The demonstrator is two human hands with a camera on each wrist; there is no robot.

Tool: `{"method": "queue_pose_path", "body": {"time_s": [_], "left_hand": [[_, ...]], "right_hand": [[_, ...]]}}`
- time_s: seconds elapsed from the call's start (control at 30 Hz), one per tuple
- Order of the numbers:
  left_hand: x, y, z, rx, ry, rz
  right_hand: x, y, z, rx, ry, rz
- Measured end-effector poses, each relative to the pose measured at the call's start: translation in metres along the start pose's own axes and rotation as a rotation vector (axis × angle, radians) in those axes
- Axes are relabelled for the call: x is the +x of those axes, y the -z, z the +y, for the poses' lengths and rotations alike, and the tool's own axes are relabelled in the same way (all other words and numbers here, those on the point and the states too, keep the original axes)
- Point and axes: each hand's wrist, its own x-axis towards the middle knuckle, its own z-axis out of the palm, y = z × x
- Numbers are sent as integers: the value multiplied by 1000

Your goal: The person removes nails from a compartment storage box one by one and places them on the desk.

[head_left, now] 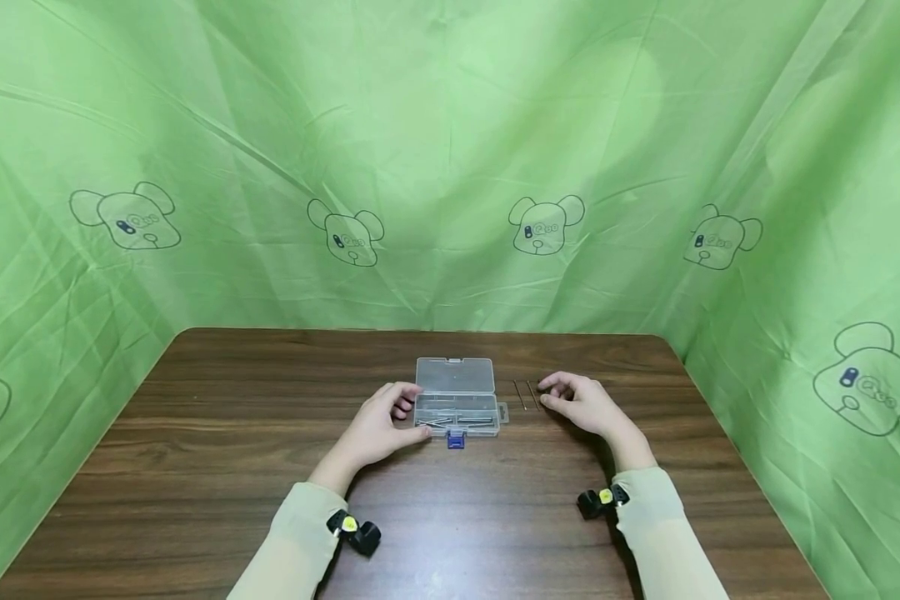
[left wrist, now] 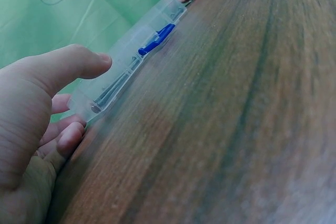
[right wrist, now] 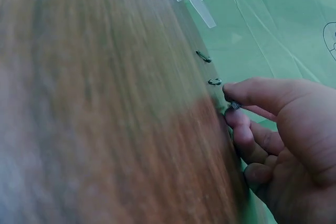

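Note:
A clear plastic compartment box (head_left: 457, 403) lies on the table with its hinged lid (head_left: 455, 376) raised behind it. Thin metal rods (head_left: 437, 422) lie in its compartments, and a blue latch (head_left: 456, 440) hangs at its front. My left hand (head_left: 378, 423) holds the box's left end, thumb by the front corner and fingers curved round the side. Two thin rods (right wrist: 203, 56) lie on the table right of the box. Beside them, my right hand (head_left: 581, 403) pinches a small metal rod (right wrist: 234, 106) between thumb and forefinger. Its exact kind cannot be told.
The brown wooden table (head_left: 450, 508) has its far edge just beyond the box. Green cloth (head_left: 442, 150) with printed bear heads hangs behind it and at both sides. A small black camera sits on each wrist.

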Motion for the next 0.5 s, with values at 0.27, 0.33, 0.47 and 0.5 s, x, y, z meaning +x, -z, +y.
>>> {"method": "queue_pose_path", "body": {"time_s": [0.27, 0.33, 0.47, 0.5], "left_hand": [[-1, 1, 1, -3, 7, -5], [-1, 1, 1, -7, 7, -5], [0, 1, 1, -8, 5, -7], [0, 1, 1, -8, 5, -7]], "right_hand": [[1, 1, -1, -11, 3, -12], [1, 3, 0, -14, 6, -5], [0, 5, 3, -16, -7, 15], [-1, 6, 4, -15, -13, 18]]}}
